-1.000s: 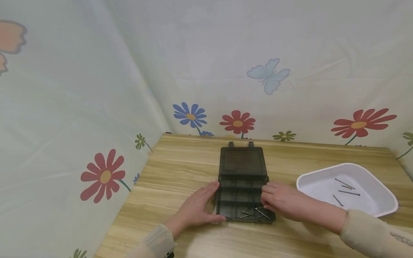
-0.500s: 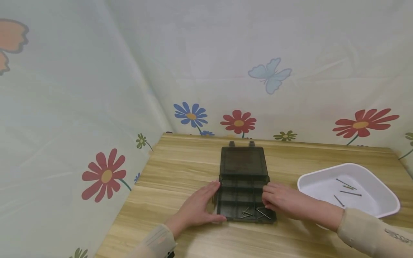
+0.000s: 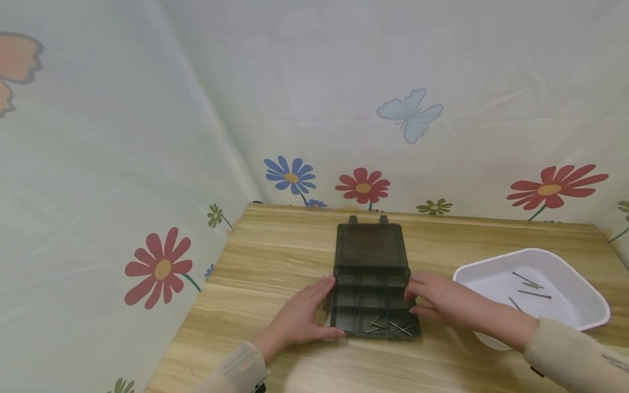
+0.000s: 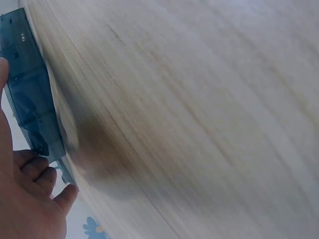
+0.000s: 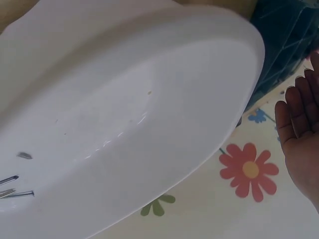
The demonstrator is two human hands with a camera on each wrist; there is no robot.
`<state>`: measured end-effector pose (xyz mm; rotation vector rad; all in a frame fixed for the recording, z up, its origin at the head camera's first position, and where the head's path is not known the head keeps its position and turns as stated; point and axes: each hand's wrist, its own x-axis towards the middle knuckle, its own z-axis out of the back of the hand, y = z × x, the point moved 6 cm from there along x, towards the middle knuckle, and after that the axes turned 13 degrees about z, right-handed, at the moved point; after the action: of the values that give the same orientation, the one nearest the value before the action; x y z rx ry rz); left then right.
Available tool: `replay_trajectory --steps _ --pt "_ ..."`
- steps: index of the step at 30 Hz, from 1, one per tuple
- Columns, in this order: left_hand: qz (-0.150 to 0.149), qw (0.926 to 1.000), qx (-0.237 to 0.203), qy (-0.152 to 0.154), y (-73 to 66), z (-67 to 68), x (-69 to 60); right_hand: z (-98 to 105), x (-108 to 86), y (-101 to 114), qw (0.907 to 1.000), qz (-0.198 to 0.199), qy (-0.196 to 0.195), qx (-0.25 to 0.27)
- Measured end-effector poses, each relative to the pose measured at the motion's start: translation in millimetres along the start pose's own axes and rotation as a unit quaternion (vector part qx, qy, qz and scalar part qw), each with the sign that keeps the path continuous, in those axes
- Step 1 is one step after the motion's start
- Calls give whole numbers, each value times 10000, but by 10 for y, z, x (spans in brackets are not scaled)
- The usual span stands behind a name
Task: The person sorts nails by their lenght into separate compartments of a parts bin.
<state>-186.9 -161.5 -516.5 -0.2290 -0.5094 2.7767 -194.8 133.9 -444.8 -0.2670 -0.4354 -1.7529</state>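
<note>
The right hand (image 3: 442, 303) has drawn slightly rightward from the dark translucent plastic compartment box (image 3: 371, 245), its thumb now parted from its fingers. In the front right compartment, 2 slender metal nails (image 3: 401, 328) now lie crossed. Below the forearm, more of the white rounded plastic tray (image 3: 493, 343) shows.

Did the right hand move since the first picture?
Yes, a little. The right hand has shifted rightward against the dark box, toward the white tray; its fingers now cover less of the box.
</note>
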Motion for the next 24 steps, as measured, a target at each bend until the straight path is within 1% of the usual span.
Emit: replay_trajectory --steps 2,6,14,18,20,24 --pt "-9 10000 -3 -5 -5 2 0 60 -47 -13 9998 -169 -62 28" --pt "-22 10000 -32 -6 -12 6 1 200 -171 -39 9991 -372 -190 -37" --pt "24 10000 -7 -16 12 -4 -3 497 -496 -135 9953 -913 -258 -182" --pt "17 10000 -43 -11 12 -1 -7 616 -686 -178 9924 -1142 -275 -364" --pt "11 10000 -72 -21 9 4 -9 679 -781 -196 9901 -1262 -295 -539" --pt "-7 10000 -62 -46 10 -3 0 794 -966 -264 9850 -1511 -224 -808"
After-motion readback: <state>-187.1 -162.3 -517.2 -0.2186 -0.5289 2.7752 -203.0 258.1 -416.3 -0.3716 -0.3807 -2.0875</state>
